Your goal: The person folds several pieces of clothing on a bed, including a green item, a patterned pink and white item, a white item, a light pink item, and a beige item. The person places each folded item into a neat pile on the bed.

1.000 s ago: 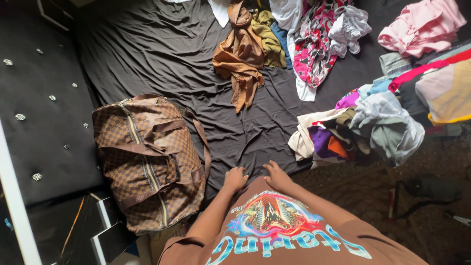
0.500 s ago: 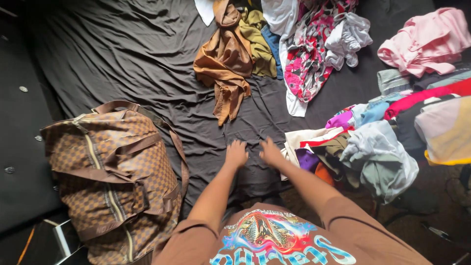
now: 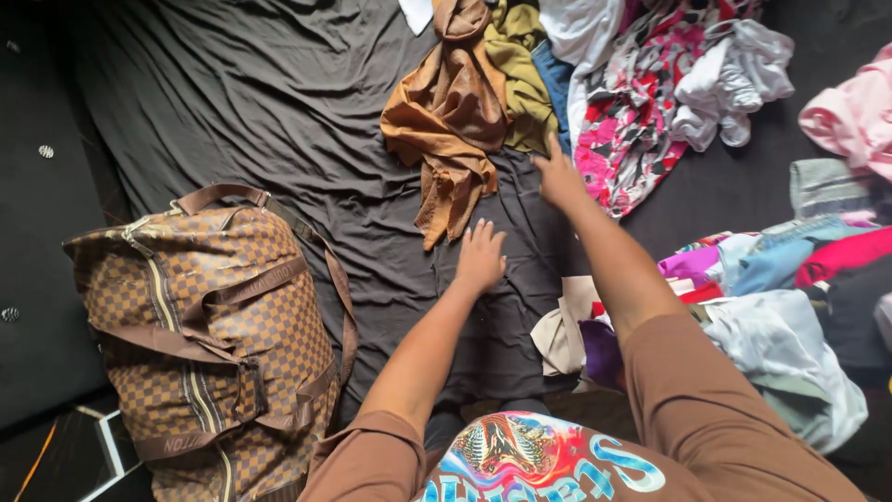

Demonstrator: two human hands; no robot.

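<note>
My left hand point(image 3: 480, 257) rests flat on the dark bed sheet point(image 3: 279, 102), fingers spread, just below a crumpled tan-brown garment point(image 3: 449, 125). My right hand point(image 3: 558, 177) reaches further up the bed, fingers apart, at the edge of an olive garment point(image 3: 520, 74) and a pink, red and white patterned cloth point(image 3: 632, 130). Neither hand holds anything. I wear a brown shirt with a colourful print point(image 3: 520, 455).
A brown checkered duffel bag point(image 3: 209, 335) with straps lies zipped at the left. A heap of mixed clothes point(image 3: 762, 297) lies at the right, a white crumpled garment point(image 3: 729, 79) and a pink one point(image 3: 850, 112) further back. A black tufted headboard point(image 3: 42, 214) borders the left.
Both hands have moved up the bed, away from my body. The right hand reached furthest, up to the olive and patterned clothes. The view shifted with my lean forward.
</note>
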